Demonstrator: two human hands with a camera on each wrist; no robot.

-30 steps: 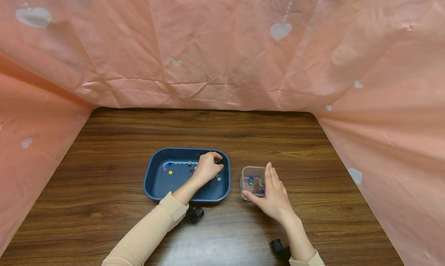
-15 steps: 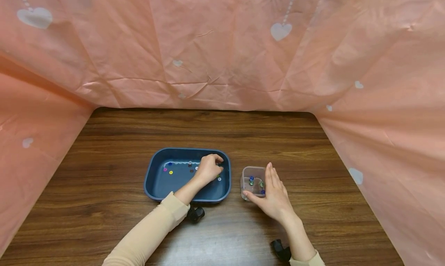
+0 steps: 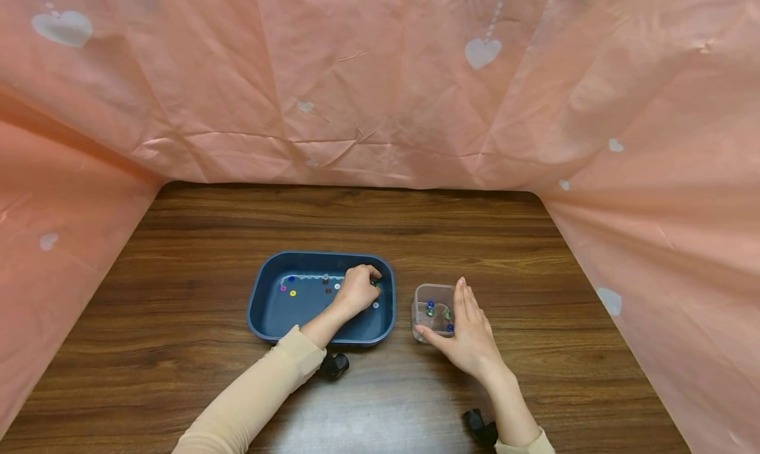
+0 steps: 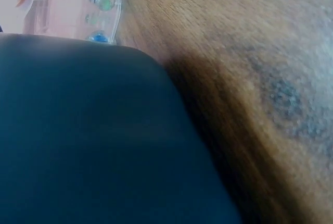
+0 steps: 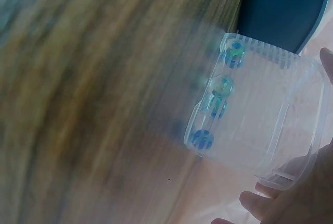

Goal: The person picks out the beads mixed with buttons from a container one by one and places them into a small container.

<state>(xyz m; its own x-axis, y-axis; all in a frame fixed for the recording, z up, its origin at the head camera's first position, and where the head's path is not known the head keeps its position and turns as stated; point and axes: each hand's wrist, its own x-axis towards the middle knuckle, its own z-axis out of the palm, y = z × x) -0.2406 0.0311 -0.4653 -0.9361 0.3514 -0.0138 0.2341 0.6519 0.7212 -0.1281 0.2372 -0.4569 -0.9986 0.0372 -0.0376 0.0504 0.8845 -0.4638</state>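
My left hand (image 3: pixel 356 290) reaches into the right end of a dark blue tray (image 3: pixel 253 309), fingers bent toward the thumb. A small green marble (image 3: pixel 375 283) shows between index finger and thumb. Small round buttons lie about the tray floor, among them a yellow button (image 3: pixel 293 293) and a pink button (image 3: pixel 283 288). My right hand (image 3: pixel 472 338) rests against a clear plastic box (image 3: pixel 421 289), fingers straight along its right side, thumb at its near rim. Several glass marbles (image 5: pixel 222 86) sit on the box's bottom. In the left wrist view the tray wall (image 4: pixel 93 130) hides the left hand.
Both containers stand side by side on a brown wooden table (image 3: pixel 208 229), a narrow strip of wood between them. Pink cloth (image 3: pixel 380 97) with white hearts hangs behind and at both sides. Black wrist devices (image 3: pixel 334 366) sit under each wrist.
My left hand has dipped slightly lower in the tray, and the green marble now shows between finger and thumb. The right hand and the box keep their place.
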